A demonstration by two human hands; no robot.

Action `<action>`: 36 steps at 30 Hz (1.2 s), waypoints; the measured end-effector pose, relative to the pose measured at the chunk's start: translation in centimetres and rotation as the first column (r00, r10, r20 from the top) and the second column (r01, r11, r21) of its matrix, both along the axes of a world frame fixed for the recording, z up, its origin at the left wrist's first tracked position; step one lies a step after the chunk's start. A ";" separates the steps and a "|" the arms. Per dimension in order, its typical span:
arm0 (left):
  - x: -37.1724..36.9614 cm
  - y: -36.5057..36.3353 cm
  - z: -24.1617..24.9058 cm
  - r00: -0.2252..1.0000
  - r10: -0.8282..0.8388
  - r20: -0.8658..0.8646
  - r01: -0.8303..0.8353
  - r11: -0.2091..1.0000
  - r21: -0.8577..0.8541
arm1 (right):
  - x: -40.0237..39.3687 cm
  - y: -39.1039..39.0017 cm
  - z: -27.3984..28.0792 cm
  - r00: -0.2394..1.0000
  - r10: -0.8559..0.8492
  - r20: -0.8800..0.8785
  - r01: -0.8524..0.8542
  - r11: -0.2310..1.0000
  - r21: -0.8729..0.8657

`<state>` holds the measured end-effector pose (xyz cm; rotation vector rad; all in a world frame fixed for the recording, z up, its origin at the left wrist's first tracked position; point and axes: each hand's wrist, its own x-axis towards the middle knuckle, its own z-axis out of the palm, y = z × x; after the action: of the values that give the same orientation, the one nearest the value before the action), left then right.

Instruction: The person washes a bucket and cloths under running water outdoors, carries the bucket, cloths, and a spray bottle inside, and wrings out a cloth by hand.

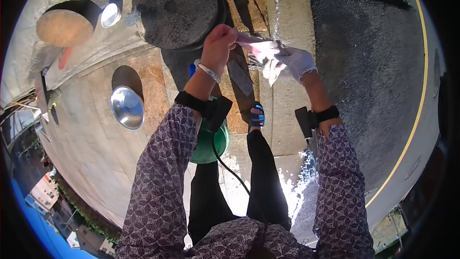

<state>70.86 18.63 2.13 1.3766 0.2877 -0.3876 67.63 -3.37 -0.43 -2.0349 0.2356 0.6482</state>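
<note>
A wet white cloth with pink patches stretches between my two hands, brightly sunlit. My left hand, with a bracelet at its wrist, is closed on the cloth's left end. My right hand looks covered by a pale glove, its fingers pressed together on the right end. From the top, a stream of water falls onto the cloth near my right fingers. Loose folds hang below that hand. Past my left hand lies a round stone slab.
A shiny metal bowl sits on the paving at left. A green bucket stands by my legs, partly hidden by my left arm. A white cup and a round brown board are at upper left. Dark asphalt lies at right.
</note>
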 end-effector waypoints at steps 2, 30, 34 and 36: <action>3.0 -1.9 -1.6 0.997 0.046 -0.063 -0.048 0.999 -0.026 | 3.4 -2.5 0.9 0.987 0.147 0.071 -0.131 0.972 -0.194; -28.2 26.5 -15.9 0.632 0.335 -0.699 0.629 0.306 0.715 | 9.6 -3.5 -1.8 0.941 -0.285 0.181 0.163 0.853 0.495; -27.2 26.2 -16.2 0.735 0.216 -0.643 0.651 0.043 0.758 | 9.7 -2.9 -2.6 0.941 -0.286 0.179 0.162 0.849 0.504; -26.1 24.6 -16.0 0.742 0.025 -0.670 0.670 0.007 0.743 | 9.7 -3.0 -2.9 0.942 -0.287 0.171 0.165 0.844 0.511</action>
<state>44.75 43.27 -13.83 2.8086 0.7727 -1.1872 77.28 -6.33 -3.33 -1.5402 0.1460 0.2655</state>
